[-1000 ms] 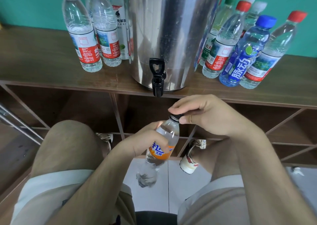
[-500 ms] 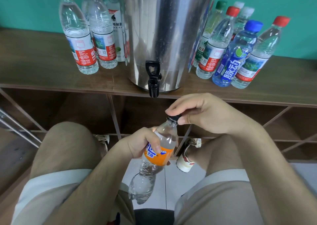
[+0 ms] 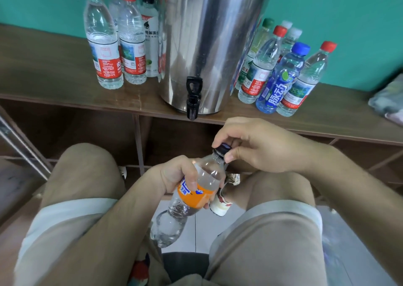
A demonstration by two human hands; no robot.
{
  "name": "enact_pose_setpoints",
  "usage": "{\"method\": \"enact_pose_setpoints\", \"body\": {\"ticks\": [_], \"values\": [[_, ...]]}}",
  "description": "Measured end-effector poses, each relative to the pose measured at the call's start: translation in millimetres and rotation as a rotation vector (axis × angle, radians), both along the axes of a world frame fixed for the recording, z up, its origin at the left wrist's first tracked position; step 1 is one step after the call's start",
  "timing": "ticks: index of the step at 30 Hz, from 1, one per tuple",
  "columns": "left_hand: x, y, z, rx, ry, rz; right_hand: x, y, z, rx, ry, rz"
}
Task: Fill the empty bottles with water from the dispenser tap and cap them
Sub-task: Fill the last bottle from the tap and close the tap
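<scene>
Grips the orange-labelled bottle (image 3: 207, 176) round its label with the left hand (image 3: 172, 174), tilted over the lap, below the tap (image 3: 193, 99). Pinches the dark cap (image 3: 222, 150) between right hand (image 3: 259, 146) fingers (image 3: 218, 140). Seemingly water-heavy, thin-walled, slippery if wet: best held firmly at the label, never squeezed.

One head-worn wide-angle view. Faces forward and down, close above the lap (image 3: 87, 187), toward the dispenser (image 3: 209, 45) on the table (image 3: 54, 84).

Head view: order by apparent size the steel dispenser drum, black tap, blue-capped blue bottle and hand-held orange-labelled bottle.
1. Steel dispenser drum
2. Orange-labelled clear bottle and blue-capped blue bottle: unranked, the held one is nearer the camera.
3. Black plastic tap
</scene>
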State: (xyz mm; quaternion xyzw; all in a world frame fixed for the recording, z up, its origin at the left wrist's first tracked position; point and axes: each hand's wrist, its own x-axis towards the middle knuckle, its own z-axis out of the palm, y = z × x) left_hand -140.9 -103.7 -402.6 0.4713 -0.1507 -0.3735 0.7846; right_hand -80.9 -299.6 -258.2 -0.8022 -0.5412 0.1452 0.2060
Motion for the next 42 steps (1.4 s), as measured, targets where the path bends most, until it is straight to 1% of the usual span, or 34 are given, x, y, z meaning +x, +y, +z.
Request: {"method": "enact_pose_setpoints", "body": {"ticks": [2,5,7,10,11,13,14,16,18,20,21,23,25,26,27,28,29,30,31,32,33,34,35,37,38,39,40,42], "values": [[-0.3,-0.2,1.1,-0.012,-0.040,-0.019,-3.3,3.0,7.7,-0.038,-0.048,0.045],[-0.5,0.0,2.9,-0.020,-0.088,-0.052,-5.8,4.8,16.8,-0.039,-0.097,0.117],[0.1,1.8,4.4,-0.025,-0.099,-0.088,-7.3,4.9,20.4,-0.034,-0.112,0.170],[0.2,5.1,5.2,-0.017,-0.108,-0.135,-6.4,4.5,21.2,-0.032,-0.189,0.273],[0.1,6.0,4.9,-0.012,-0.097,-0.132,-5.9,4.7,21.6,-0.033,-0.198,0.275],[0.1,7.0,4.1,-0.002,-0.087,-0.104,-6.3,7.2,20.6,-0.089,-0.216,0.180],[0.2,7.3,3.5,0.006,-0.087,-0.079,-6.9,9.9,18.8,-0.138,-0.260,0.114],[1.3,7.0,3.7,0.036,-0.079,-0.020,-9.6,15.3,10.2,-0.198,-0.451,0.020],[1.7,5.5,5.1,0.081,-0.092,0.016,-12.4,18.6,-1.9,-0.154,-0.607,0.004],[1.1,4.3,6.1,0.092,-0.114,0.028,-10.2,19.6,-9.1,-0.073,-0.690,0.012],[0.7,4.4,6.2,0.088,-0.111,0.036,-6.4,19.6,-11.7,-0.019,-0.736,0.047],[0.4,5.7,5.9,0.091,-0.081,0.057,1.6,20.3,-13.6,0.064,-0.852,0.193],[1.0,6.3,5.5,0.115,-0.069,0.061,5.1,21.0,-18.0,0.105,-0.861,0.320],[1.1,5.0,5.9,0.139,-0.083,0.066,3.5,22.4,-21.7,0.104,-0.831,0.277],[1.0,2.7,6.0,0.178,-0.104,0.095,0.7,24.4,-26.3,0.077,-0.787,0.135],[0.7,0.0,6.2,0.239,-0.126,0.154,-2.0,27.7,-29.8,-0.013,-0.689,-0.076],[1.2,-2.0,5.5,0.313,-0.148,0.233,-1.5,30.7,-33.8,-0.121,-0.550,-0.267],[1.7,-3.4,4.7,0.373,-0.167,0.312,1.4,32.1,-37.5,-0.207,-0.445,-0.399],[2.6,-4.3,3.8,0.397,-0.179,0.370,2.9,32.7,-36.3,-0.271,-0.425,-0.457],[3.3,-4.7,3.8,0.393,-0.185,0.402,5.2,31.7,-33.2,-0.274,-0.509,-0.445],[3.9,-4.5,4.2,0.376,-0.189,0.409,7.6,29.2,-28.6,-0.228,-0.644,-0.374],[4.1,-3.5,5.0,0.358,-0.187,0.399,10.7,26.3,-23.8,-0.137,-0.761,-0.246],[3.8,-2.4,5.5,0.340,-0.187,0.370,14.3,23.3,-19.9,-0.073,-0.835,-0.086],[2.4,-2.3,5.5,0.318,-0.205,0.306,21.1,17.7,-19.2,0.013,-0.897,0.193],[1.5,-3.8,4.9,0.333,-0.219,0.298,22.7,16.7,-23.4,0.041,-0.897,0.253],[1.1,-6.3,3.5,0.365,-0.237,0.320,22.0,17.0,-28.7,0.056,-0.879,0.217],[0.9,-9.1,3.2,0.403,-0.263,0.370,17.7,19.0,-32.9,0.046,-0.836,0.080],[2.4,-12.3,3.1,0.470,-0.318,0.493,11.1,26.9,-42.6,-0.083,-0.664,-0.340]]}}
